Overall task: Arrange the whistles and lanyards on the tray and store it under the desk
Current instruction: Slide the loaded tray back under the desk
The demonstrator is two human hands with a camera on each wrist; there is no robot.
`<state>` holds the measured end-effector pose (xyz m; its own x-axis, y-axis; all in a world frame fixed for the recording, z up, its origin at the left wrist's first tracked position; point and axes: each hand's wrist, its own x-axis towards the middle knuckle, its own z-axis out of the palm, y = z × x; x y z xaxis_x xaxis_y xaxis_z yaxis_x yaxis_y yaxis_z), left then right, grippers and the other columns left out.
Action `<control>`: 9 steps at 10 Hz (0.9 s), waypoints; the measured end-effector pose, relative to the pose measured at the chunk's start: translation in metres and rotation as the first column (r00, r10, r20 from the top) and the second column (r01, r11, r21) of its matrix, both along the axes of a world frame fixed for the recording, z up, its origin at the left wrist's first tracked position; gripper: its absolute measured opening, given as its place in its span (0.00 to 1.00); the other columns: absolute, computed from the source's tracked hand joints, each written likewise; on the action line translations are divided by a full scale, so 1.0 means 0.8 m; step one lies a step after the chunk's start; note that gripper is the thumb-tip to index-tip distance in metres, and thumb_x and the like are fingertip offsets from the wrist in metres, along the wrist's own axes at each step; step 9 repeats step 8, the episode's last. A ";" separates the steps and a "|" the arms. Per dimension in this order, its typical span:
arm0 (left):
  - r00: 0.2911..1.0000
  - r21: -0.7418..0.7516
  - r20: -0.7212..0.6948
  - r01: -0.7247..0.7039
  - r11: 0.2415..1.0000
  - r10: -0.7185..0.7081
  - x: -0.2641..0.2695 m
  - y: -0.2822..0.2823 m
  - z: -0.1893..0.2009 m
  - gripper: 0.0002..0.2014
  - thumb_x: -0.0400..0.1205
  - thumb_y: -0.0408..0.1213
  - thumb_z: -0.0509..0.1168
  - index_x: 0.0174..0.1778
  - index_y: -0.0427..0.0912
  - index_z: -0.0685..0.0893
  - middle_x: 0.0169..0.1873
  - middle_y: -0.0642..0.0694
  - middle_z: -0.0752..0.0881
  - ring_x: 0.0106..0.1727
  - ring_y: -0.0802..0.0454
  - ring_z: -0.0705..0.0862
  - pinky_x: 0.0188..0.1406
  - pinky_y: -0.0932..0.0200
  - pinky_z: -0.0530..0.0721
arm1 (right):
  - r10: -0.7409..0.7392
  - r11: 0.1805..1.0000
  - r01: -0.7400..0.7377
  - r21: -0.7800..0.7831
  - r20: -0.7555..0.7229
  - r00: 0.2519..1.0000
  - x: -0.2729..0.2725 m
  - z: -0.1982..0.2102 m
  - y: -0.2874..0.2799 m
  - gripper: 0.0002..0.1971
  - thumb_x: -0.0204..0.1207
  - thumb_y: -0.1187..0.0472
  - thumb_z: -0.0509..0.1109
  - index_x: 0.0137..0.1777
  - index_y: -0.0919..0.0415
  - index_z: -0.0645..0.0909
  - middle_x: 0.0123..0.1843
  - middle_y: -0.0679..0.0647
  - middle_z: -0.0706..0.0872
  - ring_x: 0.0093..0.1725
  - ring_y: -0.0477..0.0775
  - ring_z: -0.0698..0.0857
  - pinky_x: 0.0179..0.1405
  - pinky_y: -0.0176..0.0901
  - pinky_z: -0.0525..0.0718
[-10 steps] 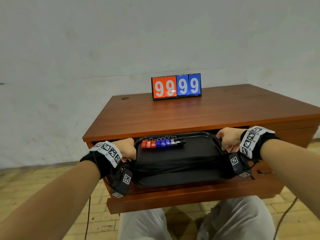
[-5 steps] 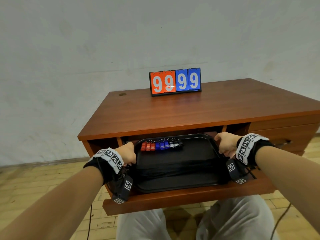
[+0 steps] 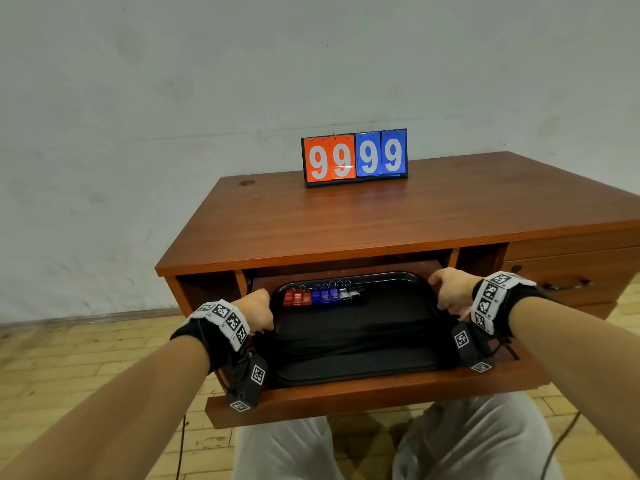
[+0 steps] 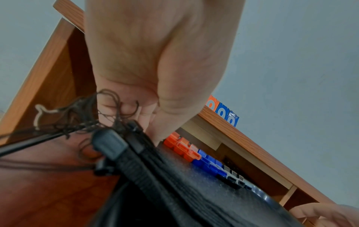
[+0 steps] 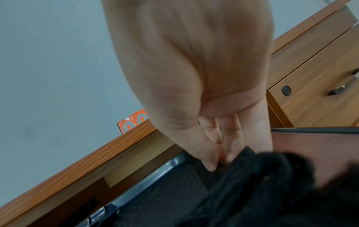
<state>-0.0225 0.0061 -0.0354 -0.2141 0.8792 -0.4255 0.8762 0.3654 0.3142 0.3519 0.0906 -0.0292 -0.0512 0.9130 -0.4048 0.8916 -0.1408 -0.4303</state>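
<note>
A black tray [image 3: 381,274] lies on the pull-out shelf [image 3: 363,398] under the desk top. Along its far edge runs a row of whistles [image 3: 323,296]: red, then blue, then white and black. Black lanyards [image 3: 356,336] lie in a bundle across the tray's middle. My left hand [image 3: 258,311] grips the tray's left rim, and my right hand [image 3: 450,289] grips the right rim. In the left wrist view the thumb of my left hand [image 4: 155,76] comes down beside the red whistles [image 4: 184,149]. In the right wrist view my right hand [image 5: 194,76] pinches the tray rim [image 5: 155,173].
A flip scoreboard [image 3: 355,157] reading 99 99 stands at the back of the wooden desk [image 3: 346,220]. Drawers [image 3: 571,268] with a handle and lock sit to the right of the shelf opening. My knees are below the shelf's front edge. The floor is parquet.
My head view has lifted and drawn back, so the desk sits lower in frame. Both hands keep their grip on the tray sides, and the tray stays on the pulled-out shelf.
</note>
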 end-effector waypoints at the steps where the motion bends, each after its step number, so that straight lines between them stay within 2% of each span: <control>1: 1.000 0.009 0.006 -0.001 1.000 0.001 0.000 0.002 -0.001 0.30 0.79 0.30 0.71 0.76 0.37 0.67 0.47 0.40 0.85 0.49 0.44 0.89 0.49 0.50 0.89 | -0.011 1.000 0.010 0.027 0.012 1.000 -0.001 0.000 0.000 0.34 0.74 0.78 0.70 0.79 0.59 0.67 0.45 0.60 0.83 0.40 0.62 0.87 0.30 0.48 0.86; 3: 1.000 0.030 -0.008 0.006 1.000 -0.005 0.002 0.008 -0.007 0.32 0.79 0.31 0.72 0.77 0.37 0.66 0.53 0.39 0.85 0.53 0.43 0.89 0.50 0.52 0.89 | -0.022 0.999 0.020 0.028 0.040 0.999 0.001 -0.008 0.004 0.35 0.74 0.79 0.69 0.80 0.58 0.67 0.44 0.62 0.83 0.38 0.62 0.87 0.36 0.55 0.89; 4: 1.000 0.024 0.001 0.007 1.000 -0.007 0.001 0.009 -0.009 0.32 0.79 0.31 0.72 0.77 0.38 0.64 0.51 0.40 0.85 0.52 0.43 0.89 0.49 0.50 0.90 | -0.016 1.000 0.015 0.026 0.039 0.999 0.002 -0.007 0.006 0.35 0.74 0.79 0.69 0.79 0.58 0.67 0.45 0.62 0.83 0.41 0.64 0.88 0.36 0.55 0.89; 5: 1.000 0.016 0.015 -0.001 1.000 0.001 0.000 0.011 -0.009 0.34 0.79 0.31 0.72 0.78 0.38 0.63 0.49 0.40 0.85 0.50 0.43 0.90 0.49 0.49 0.90 | -0.021 1.000 0.020 0.025 0.050 0.999 0.000 -0.002 0.002 0.35 0.74 0.78 0.69 0.80 0.59 0.66 0.44 0.59 0.81 0.45 0.64 0.88 0.30 0.50 0.88; 6: 0.999 -0.005 0.051 -0.017 1.000 0.018 0.002 0.013 -0.006 0.31 0.79 0.31 0.71 0.76 0.39 0.65 0.46 0.40 0.85 0.43 0.45 0.89 0.36 0.54 0.90 | -0.009 1.000 0.008 0.018 0.036 0.999 -0.002 0.002 0.001 0.33 0.76 0.75 0.70 0.80 0.60 0.66 0.44 0.57 0.81 0.44 0.62 0.88 0.26 0.46 0.86; 7: 0.998 -0.041 0.062 -0.010 0.999 0.012 0.006 0.011 0.004 0.19 0.80 0.30 0.69 0.64 0.41 0.71 0.39 0.41 0.84 0.31 0.50 0.82 0.20 0.62 0.78 | 0.013 1.000 -0.013 -0.021 0.024 1.000 -0.006 0.014 -0.006 0.31 0.78 0.71 0.70 0.81 0.63 0.65 0.44 0.57 0.81 0.36 0.58 0.85 0.19 0.42 0.83; 8: 0.999 0.000 0.033 0.043 0.999 -0.043 0.004 0.017 0.015 0.07 0.77 0.33 0.70 0.42 0.39 0.77 0.34 0.43 0.80 0.32 0.49 0.79 0.32 0.58 0.76 | -0.020 1.000 0.020 -0.006 -0.043 0.999 -0.009 0.028 -0.007 0.30 0.79 0.69 0.70 0.80 0.64 0.67 0.43 0.53 0.79 0.38 0.55 0.84 0.26 0.42 0.83; 9: 0.999 0.000 0.033 0.043 0.999 -0.043 0.004 0.017 0.015 0.07 0.77 0.33 0.70 0.42 0.39 0.77 0.34 0.43 0.80 0.32 0.49 0.79 0.32 0.58 0.76 | -0.020 1.000 0.020 -0.006 -0.043 0.999 -0.009 0.028 -0.007 0.30 0.79 0.69 0.70 0.80 0.64 0.67 0.43 0.53 0.79 0.38 0.55 0.84 0.26 0.42 0.83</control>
